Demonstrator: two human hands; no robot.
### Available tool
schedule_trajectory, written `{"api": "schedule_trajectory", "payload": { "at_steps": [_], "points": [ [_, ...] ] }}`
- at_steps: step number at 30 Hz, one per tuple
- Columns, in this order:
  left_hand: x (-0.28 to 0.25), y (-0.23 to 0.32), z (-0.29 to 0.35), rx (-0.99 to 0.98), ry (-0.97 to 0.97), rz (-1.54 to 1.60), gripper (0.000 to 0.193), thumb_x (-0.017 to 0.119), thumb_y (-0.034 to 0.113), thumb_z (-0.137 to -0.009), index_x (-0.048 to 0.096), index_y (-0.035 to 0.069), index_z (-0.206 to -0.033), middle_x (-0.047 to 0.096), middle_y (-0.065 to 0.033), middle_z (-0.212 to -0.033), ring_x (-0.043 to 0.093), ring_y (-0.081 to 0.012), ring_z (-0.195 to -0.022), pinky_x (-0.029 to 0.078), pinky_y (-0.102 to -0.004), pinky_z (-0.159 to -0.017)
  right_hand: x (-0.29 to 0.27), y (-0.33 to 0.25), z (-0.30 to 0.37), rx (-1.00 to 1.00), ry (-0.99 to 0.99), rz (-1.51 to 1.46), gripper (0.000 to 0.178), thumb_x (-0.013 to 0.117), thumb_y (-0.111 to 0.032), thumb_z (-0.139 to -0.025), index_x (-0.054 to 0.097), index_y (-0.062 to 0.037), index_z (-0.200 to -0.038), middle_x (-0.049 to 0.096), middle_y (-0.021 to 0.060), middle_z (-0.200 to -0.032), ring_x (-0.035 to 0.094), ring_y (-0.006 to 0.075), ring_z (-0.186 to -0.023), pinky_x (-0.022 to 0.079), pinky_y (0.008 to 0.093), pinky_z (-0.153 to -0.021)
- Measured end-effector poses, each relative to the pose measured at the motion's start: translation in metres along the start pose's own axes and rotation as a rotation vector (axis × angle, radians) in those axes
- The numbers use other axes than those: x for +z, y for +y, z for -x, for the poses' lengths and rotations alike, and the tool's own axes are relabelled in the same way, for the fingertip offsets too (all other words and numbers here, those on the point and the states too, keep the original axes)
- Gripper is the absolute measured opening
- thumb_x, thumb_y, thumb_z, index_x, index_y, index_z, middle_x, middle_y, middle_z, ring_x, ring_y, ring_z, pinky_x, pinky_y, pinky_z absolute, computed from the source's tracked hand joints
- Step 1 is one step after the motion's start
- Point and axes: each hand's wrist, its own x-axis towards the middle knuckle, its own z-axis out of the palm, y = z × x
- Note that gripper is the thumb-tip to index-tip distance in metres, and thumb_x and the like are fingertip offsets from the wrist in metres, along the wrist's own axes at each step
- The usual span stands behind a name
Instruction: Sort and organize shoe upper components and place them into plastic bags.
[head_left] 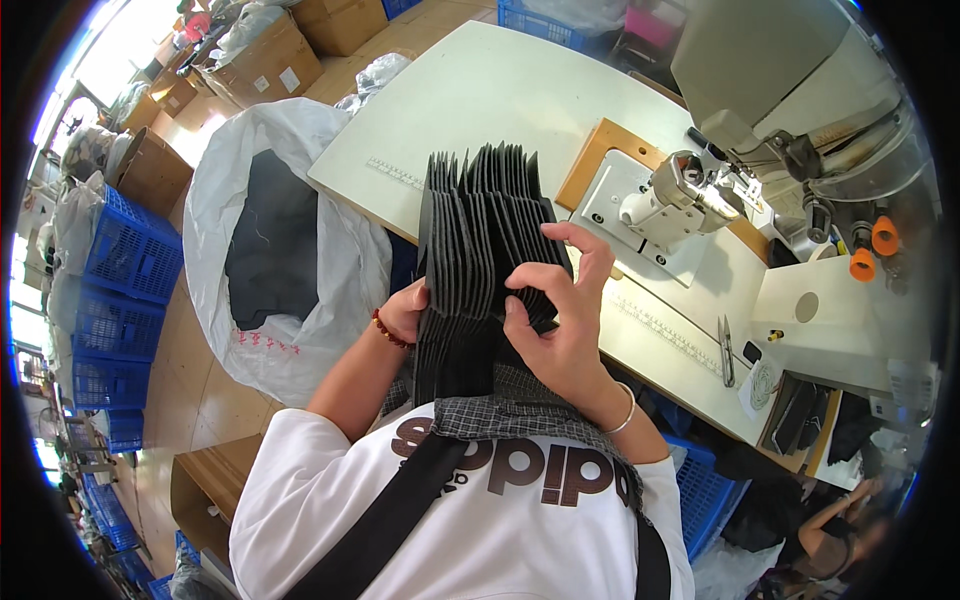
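A thick bundle of black fabric pieces (465, 250) stands in front of my chest, its layers fanned apart along the upper edge. My left hand (404, 310) grips the bundle's left side; most of its fingers are hidden behind the layers. At the bundle's right side is my right hand (565, 310), with thumb and fingers bent and apart. Its fingertips are over or against the layers' edges; whether they touch I cannot tell. A dark checked cloth (530, 405) lies across my lap under the bundle.
A white worktable (480, 80) carries a sewing machine (690, 200) and thread snips (727, 350) on the right. Left of me, a white plastic bag (215, 190) holds dark fabric. Blue crates (130, 250) and cardboard boxes (265, 65) line the floor. Another person (835, 540) sits at lower right.
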Motion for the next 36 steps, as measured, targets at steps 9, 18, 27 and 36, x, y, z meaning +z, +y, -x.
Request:
{"api": "schedule_trajectory", "payload": {
  "at_steps": [9,18,27,36],
  "points": [
    [0.004,-0.005,-0.004,0.064,0.034,-0.004,0.089,0.080,0.044,-0.076,0.041,0.002,-0.144,0.052,-0.0121,-0.139,0.052,-0.0238,-0.126,0.040,-0.0400,-0.108,0.000,-0.003,-0.001,-0.031,0.003,0.030,0.020,0.075,-0.009,-0.070,0.061,-0.0140,-0.084,0.045,0.0165,-0.126,0.040,0.0351,-0.114,0.028,0.0471,-0.096],
    [0.006,-0.003,-0.003,0.000,-0.018,0.094,0.085,0.080,0.041,-0.077,0.043,0.001,-0.142,0.053,-0.0123,-0.139,0.053,-0.0242,-0.126,0.039,-0.0401,-0.109,-0.003,-0.010,-0.001,-0.065,-0.022,0.130,0.019,0.075,-0.011,-0.070,0.062,-0.0146,-0.084,0.047,0.0155,-0.126,0.041,0.0346,-0.116,0.025,0.0493,-0.100],
    [0.011,-0.003,-0.004,0.036,-0.001,0.066,0.081,0.078,0.040,-0.079,0.044,0.002,-0.141,0.053,-0.0118,-0.138,0.052,-0.0239,-0.126,0.039,-0.0394,-0.109,-0.002,-0.015,-0.003,-0.052,-0.030,0.203,0.020,0.076,-0.012,-0.069,0.062,-0.0160,-0.084,0.047,0.0143,-0.125,0.042,0.0334,-0.118,0.022,0.0533,-0.103],
    [0.022,0.001,-0.006,0.018,0.027,0.047,0.080,0.077,0.042,-0.079,0.044,0.002,-0.141,0.054,-0.0109,-0.137,0.054,-0.0230,-0.123,0.042,-0.0388,-0.106,-0.007,-0.025,-0.009,-0.090,-0.080,0.301,0.018,0.077,-0.017,-0.073,0.062,-0.0137,-0.083,0.047,0.0142,-0.125,0.041,0.0337,-0.117,0.022,0.0516,-0.104]
  ]
}}
